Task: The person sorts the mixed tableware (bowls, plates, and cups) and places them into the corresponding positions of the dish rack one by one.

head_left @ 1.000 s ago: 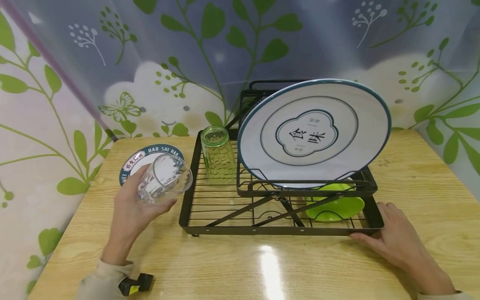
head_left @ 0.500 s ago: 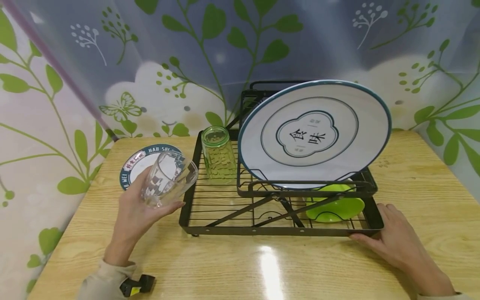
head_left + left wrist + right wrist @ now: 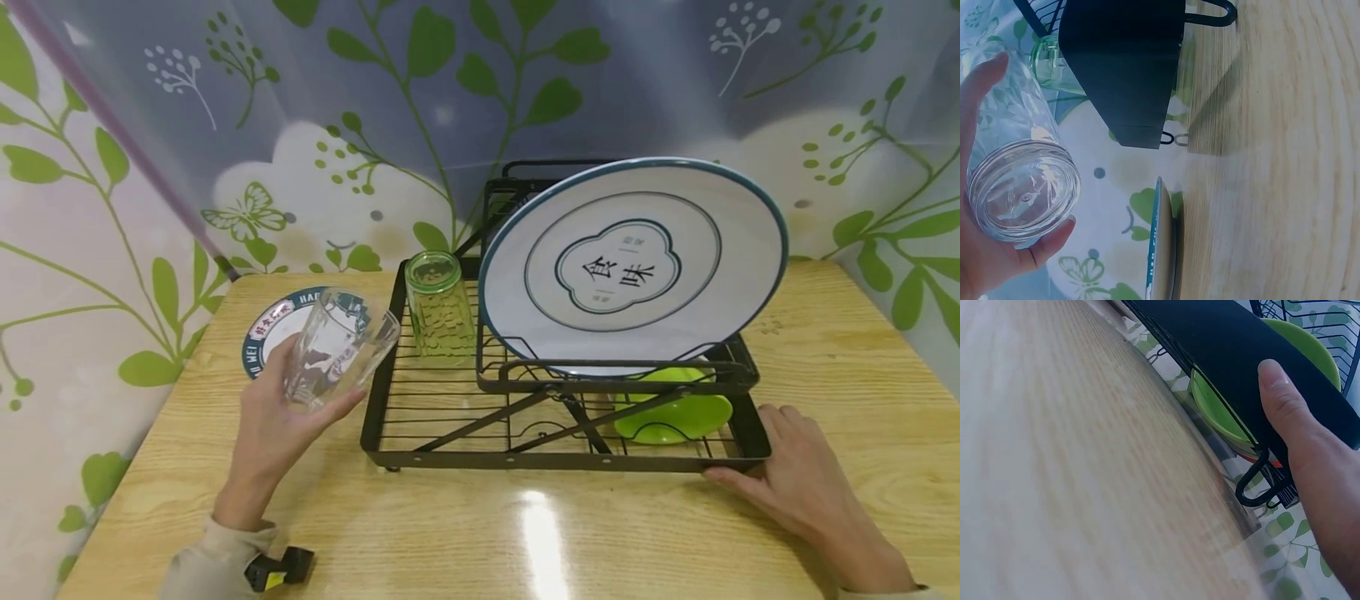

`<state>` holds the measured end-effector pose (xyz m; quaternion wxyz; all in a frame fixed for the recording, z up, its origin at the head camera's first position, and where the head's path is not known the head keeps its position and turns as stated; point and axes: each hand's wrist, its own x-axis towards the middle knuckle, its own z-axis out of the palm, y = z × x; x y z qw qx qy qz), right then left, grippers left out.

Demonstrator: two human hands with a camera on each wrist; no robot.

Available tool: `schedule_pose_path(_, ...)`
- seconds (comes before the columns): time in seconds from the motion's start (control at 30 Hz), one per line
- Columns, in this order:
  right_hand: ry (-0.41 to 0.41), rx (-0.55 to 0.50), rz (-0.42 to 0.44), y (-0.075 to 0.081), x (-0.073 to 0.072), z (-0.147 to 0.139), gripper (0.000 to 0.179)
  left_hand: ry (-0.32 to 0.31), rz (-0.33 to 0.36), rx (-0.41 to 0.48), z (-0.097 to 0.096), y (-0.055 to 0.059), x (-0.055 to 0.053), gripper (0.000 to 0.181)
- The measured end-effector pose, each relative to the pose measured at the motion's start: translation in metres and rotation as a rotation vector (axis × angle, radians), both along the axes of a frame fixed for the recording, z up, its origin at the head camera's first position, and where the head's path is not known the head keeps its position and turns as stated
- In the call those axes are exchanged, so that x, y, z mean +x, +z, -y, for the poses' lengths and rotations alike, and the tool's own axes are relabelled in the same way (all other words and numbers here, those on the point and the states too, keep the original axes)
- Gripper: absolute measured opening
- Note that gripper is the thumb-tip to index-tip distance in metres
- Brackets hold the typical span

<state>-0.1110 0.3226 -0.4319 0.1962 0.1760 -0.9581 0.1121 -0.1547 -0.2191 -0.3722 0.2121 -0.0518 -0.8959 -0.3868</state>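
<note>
My left hand (image 3: 273, 425) holds a clear drinking glass (image 3: 337, 354) above the table, left of the rack. The glass leans with its mouth to the upper right; its thick round base (image 3: 1025, 190) faces the left wrist camera. Behind it, a small plate (image 3: 258, 333) with a blue lettered rim lies partly hidden. My right hand (image 3: 802, 483) grips the front right corner of a black two-tier dish rack (image 3: 465, 460), its thumb (image 3: 1282, 394) lying on the rack's wall. In the rack's lower tier, a green glass (image 3: 442, 312) stands upside down at the left.
A large white plate (image 3: 592, 200) with a blue rim leans in the upper tier. Below it, a lime green bowl (image 3: 675, 417) sits in the lower tier. Wire slots (image 3: 450, 408) lie in front of the green glass. A printed curtain (image 3: 337, 208) backs the wooden table (image 3: 420, 542).
My left hand has moved slightly right and turned the clear glass, so its mouth now points more to the right beside the rack. My right hand keeps its place at the rack's corner.
</note>
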Motion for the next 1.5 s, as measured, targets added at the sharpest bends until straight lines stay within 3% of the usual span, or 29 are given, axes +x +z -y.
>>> schedule_pose_path(0.2, -0.013, 0.023, -0.021, 0.001, -0.001, -0.001, 0.082, 0.022, 0.026, 0.027, -0.003, 0.005, 0.002, 0.082)
schedule_pose_path(0.33, -0.023, 0.042, -0.019, 0.002, -0.001, -0.001, 0.094, 0.059, 0.102, 0.092, -0.006, 0.013, 0.006, 0.074)
schedule_pose_path(0.5, -0.05, 0.069, 0.015, 0.005, 0.002, 0.0, 0.102, 0.045, 0.281, 0.109, -0.008, 0.026, 0.012, 0.081)
schedule_pose_path(0.63, -0.052, 0.076, 0.02, 0.005, 0.002, 0.0, 0.1, -0.032, 0.463, 0.077, -0.013, 0.037, 0.015, 0.087)
schedule_pose_path(0.73, -0.039, 0.062, 0.013, 0.004, 0.002, 0.0, 0.095, -0.094, 0.53, 0.091, -0.017, 0.044, 0.018, 0.087)
schedule_pose_path(0.93, -0.026, 0.031, 0.021, 0.003, 0.001, 0.0, 0.092, -0.17, 0.541, 0.134, -0.02, 0.047, 0.022, 0.073)
schedule_pose_path(1.1, -0.018, 0.002, 0.04, 0.002, 0.001, 0.001, 0.086, -0.174, 0.538, 0.12, -0.021, 0.044, 0.023, 0.065)
schedule_pose_path(1.37, 0.003, -0.035, 0.04, 0.001, 0.001, 0.001, 0.063, -0.208, 0.579, 0.116, -0.023, 0.044, 0.024, 0.074)
schedule_pose_path(1.5, 0.001, -0.024, 0.043, 0.002, 0.001, 0.001, 0.065, -0.236, 0.585, 0.102, -0.023, 0.043, 0.024, 0.084)
